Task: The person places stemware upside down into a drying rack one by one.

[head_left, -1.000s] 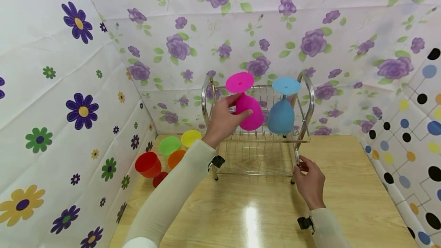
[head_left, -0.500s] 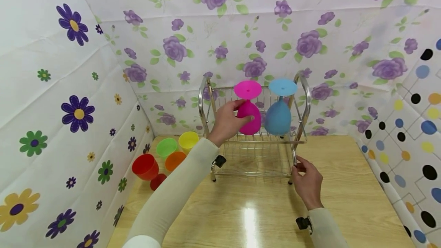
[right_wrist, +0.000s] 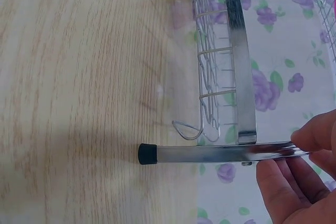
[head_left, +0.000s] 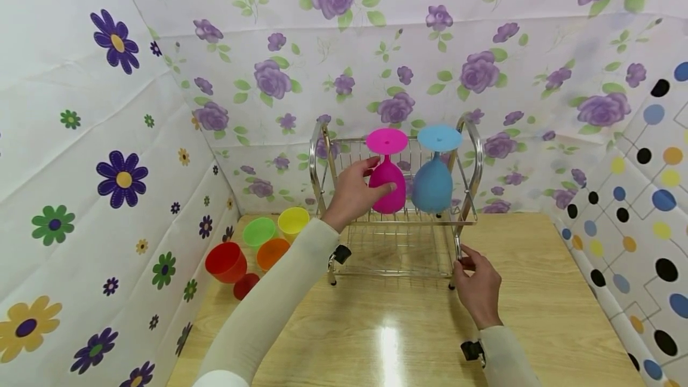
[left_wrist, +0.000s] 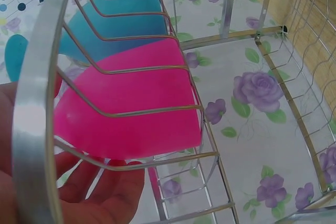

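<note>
A pink goblet (head_left: 388, 190) stands upside down in the upper tier of a metal dish rack (head_left: 398, 223), its round foot uppermost. My left hand (head_left: 352, 193) grips its bowl, thumb in front and fingers behind. In the left wrist view the pink bowl (left_wrist: 131, 103) sits against the rack's wires, with curled fingers (left_wrist: 118, 190) at its side. To its right a blue goblet (head_left: 432, 187) is also upside down on the same tier. My right hand (head_left: 478, 285) pinches the rack's front right leg; in the right wrist view thumb and fingers close round the metal leg (right_wrist: 210, 153).
On the table at the left are a red goblet (head_left: 226, 263) lying tilted, a green cup (head_left: 259, 232), a yellow cup (head_left: 293, 221) and an orange cup (head_left: 272, 252). The rack's lower tier (head_left: 395, 272) is below. Patterned cloth walls enclose the back and sides.
The pink goblet went from tilted to upright in its inverted pose, shifting slightly right and down in my left hand. My right hand kept its grip on the rack leg.
</note>
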Motion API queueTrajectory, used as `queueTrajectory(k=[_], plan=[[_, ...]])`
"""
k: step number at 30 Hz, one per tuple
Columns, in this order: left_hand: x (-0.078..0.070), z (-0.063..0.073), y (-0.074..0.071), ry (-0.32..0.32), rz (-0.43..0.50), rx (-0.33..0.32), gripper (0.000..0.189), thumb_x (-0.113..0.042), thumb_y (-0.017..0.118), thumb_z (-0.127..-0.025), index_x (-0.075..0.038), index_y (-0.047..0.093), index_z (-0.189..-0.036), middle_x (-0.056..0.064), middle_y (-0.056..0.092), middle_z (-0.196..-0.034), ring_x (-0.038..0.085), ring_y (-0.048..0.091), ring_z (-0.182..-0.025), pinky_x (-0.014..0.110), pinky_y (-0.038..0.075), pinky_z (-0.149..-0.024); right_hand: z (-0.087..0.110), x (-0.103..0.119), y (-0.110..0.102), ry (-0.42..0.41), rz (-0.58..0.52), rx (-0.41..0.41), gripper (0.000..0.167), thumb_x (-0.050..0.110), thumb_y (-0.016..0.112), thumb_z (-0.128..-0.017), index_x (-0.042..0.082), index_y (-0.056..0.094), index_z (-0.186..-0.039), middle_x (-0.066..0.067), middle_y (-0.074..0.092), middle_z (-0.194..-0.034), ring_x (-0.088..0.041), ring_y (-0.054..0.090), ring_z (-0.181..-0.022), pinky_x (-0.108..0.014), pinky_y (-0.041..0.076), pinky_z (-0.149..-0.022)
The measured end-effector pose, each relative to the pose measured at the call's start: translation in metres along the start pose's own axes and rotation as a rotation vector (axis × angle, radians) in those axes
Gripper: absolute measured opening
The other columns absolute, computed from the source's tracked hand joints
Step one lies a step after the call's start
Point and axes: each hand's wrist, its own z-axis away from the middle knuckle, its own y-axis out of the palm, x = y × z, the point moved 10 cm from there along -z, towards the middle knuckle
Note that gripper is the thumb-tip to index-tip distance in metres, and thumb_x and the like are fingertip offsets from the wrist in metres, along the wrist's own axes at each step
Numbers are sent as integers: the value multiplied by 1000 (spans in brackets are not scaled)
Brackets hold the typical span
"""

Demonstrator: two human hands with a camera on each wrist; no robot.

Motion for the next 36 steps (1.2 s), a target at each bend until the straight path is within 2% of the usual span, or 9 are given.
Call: queueTrajectory(k=[5,12,16,19,23,27,30,34,36], plan=[[-6,13,-13,40,47,-50,71,-33,81,-94,-15,53,-156,4,57,-156,29,57,-140,46,55,-112,0,1,1,-10,0,-10,43,5,73,-96,10,70,-138,-12,75,-100,-29,72,-90,-45,66,-74],[-13,44,-45,122,138,-134,62,-34,79,-96,-21,57,-152,-4,61,-150,19,60,-133,43,54,-113,2,2,2,-11,4,-14,41,9,71,-98,12,70,-139,-10,75,-101,-26,72,-90,-37,64,-73],[-13,65,-66,160,179,-183,58,-33,78,-97,-22,59,-151,-3,62,-148,18,61,-132,43,56,-111,2,0,2,-1,-6,-23,41,8,70,-98,11,70,-139,-10,74,-102,-28,72,-91,-48,64,-77],[-8,81,-80,164,199,-225,56,-33,79,-97,-23,61,-149,-1,64,-145,20,62,-131,48,56,-110,3,-1,3,-1,-21,-33,41,6,70,-98,10,70,-139,-12,74,-102,-31,72,-92,-57,62,-80],[9,104,-95,143,203,-293,55,-33,81,-95,-22,63,-146,4,65,-142,27,61,-131,53,57,-108,3,-2,4,-8,-30,-38,42,5,70,-97,9,70,-139,-14,74,-102,-32,72,-92,-62,61,-82],[36,130,-109,76,206,-353,54,-33,81,-96,-21,63,-146,2,63,-145,28,60,-133,49,57,-108,3,-3,6,1,-17,-28,42,6,70,-97,10,69,-139,-12,74,-103,-30,72,-93,-58,63,-80],[61,147,-119,-1,219,-398,53,-31,80,-96,-22,61,-146,-4,61,-148,23,60,-134,35,57,-108,3,-3,6,6,-8,-22,41,8,70,-98,11,70,-139,-11,74,-103,-28,72,-93,-41,65,-75],[95,166,-130,-73,246,-456,53,-27,81,-96,-19,62,-144,-2,62,-146,21,59,-131,16,56,-100,3,-2,4,-5,-12,-23,40,9,71,-98,11,71,-137,-11,74,-102,-29,72,-93,-13,53,-71],[109,174,-133,-95,256,-478,53,-26,82,-95,-17,63,-143,-1,62,-144,21,59,-130,12,54,-98,2,-2,3,-8,-15,-26,40,9,72,-97,11,71,-137,-11,74,-101,-30,72,-93,-9,49,-72]])
